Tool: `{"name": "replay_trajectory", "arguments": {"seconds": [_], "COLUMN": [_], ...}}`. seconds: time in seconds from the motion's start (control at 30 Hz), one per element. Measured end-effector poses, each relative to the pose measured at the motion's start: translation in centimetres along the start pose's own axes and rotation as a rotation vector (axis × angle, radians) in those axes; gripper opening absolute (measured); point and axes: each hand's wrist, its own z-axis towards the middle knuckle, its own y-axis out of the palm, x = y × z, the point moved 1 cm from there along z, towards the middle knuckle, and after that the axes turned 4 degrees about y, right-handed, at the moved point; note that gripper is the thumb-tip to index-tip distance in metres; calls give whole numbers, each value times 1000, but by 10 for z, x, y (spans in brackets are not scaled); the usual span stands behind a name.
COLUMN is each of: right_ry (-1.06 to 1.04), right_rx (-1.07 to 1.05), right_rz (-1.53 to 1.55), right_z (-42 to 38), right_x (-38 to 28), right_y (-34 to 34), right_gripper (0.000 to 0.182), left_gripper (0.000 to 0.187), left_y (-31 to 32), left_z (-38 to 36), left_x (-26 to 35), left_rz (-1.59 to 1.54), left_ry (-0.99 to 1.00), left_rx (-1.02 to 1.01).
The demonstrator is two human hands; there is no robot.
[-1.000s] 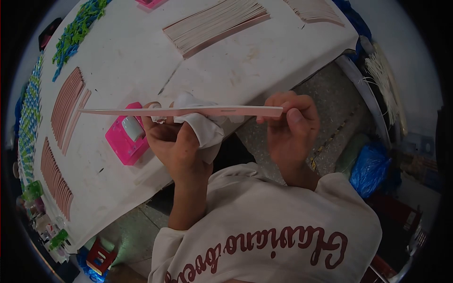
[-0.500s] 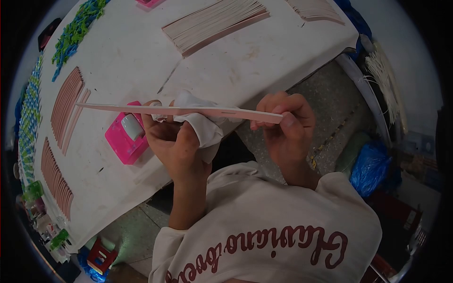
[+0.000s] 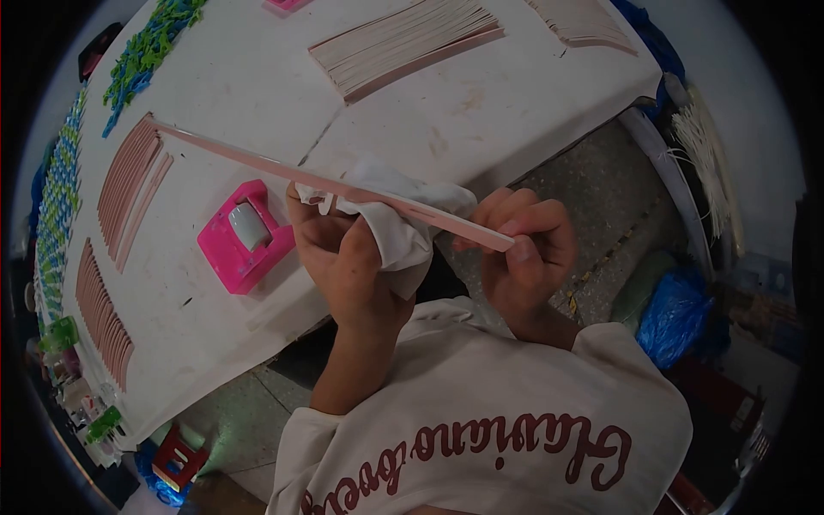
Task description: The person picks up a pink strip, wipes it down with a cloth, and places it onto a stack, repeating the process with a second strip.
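A long thin pink strip (image 3: 249, 160) slants from the table's left down to my right hand (image 3: 525, 249), which pinches its near end. My left hand (image 3: 343, 257) grips a white cloth (image 3: 396, 225) that is wrapped around the strip's middle. A pink holder with a white roller (image 3: 243, 233) sits on the white table (image 3: 223, 77) just left of my left hand.
Rows of pink strips lie fanned at the table's left (image 3: 124, 184), lower left (image 3: 101, 318), top middle (image 3: 403, 43) and top right (image 3: 584, 19). Green and blue pieces (image 3: 142, 56) line the far left edge. A blue bag (image 3: 678, 309) and white cords (image 3: 699, 146) sit on the floor at right.
The strip has tilted: its far end swung up and away over the table while my right hand dropped slightly. My left hand and the cloth shifted a little right along it.
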Motion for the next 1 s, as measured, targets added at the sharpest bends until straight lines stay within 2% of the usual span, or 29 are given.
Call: {"name": "replay_trajectory", "arguments": {"seconds": [0.07, 0.13, 0.17, 0.23, 0.27, 0.33, 0.37, 0.43, 0.57, 0.63, 0.77, 0.83, 1.0], "right_ry": [-14, 212, 207, 422, 417, 620, 617, 790, 798, 782, 774, 759, 685], "right_rx": [-19, 155, 153, -34, -33, -277, -281, -328, -382, -433, -458, -459, -414], "right_rz": [31, 206, 207, -116, -116, 141, 140, 389, 519, 475, 455, 590, 653], "right_z": [4, 20, 31, 54, 64, 76, 78, 78, 74, 75, 74, 71, 71], "right_x": [5, 17, 21, 26, 25, 23, 24, 28, 37, 32, 41, 46, 48], "right_y": [-3, -15, -17, -20, -17, -4, 0, 9, 13, 17, 16, 16, 19], "right_gripper": [13, 13, 13, 19, 19, 27, 27, 27, 28, 26, 26, 24, 18], "left_gripper": [57, 57, 57, 54, 54, 49, 49, 46, 44, 46, 48, 51, 51], "left_y": [3, 1, 0, 1, 4, 10, 11, 11, 6, 2, 1, 1, -2], "left_z": [4, 6, 6, 6, 6, 6, 6, 6, 9, 12, 13, 13, 14], "left_x": [1, 0, 1, 0, 0, 0, -1, -3, -5, -3, -2, -1, 0], "left_rz": [-101, -110, -111, -177, -178, -99, -100, -129, -215, -127, -143, -169, -166], "left_ry": [-33, -163, -159, -335, -334, -443, -438, -462, -381, -443, -481, -464, -491], "left_rx": [63, -71, -76, -139, -144, -100, -102, -99, -107, -162, -172, -208, -190]}}
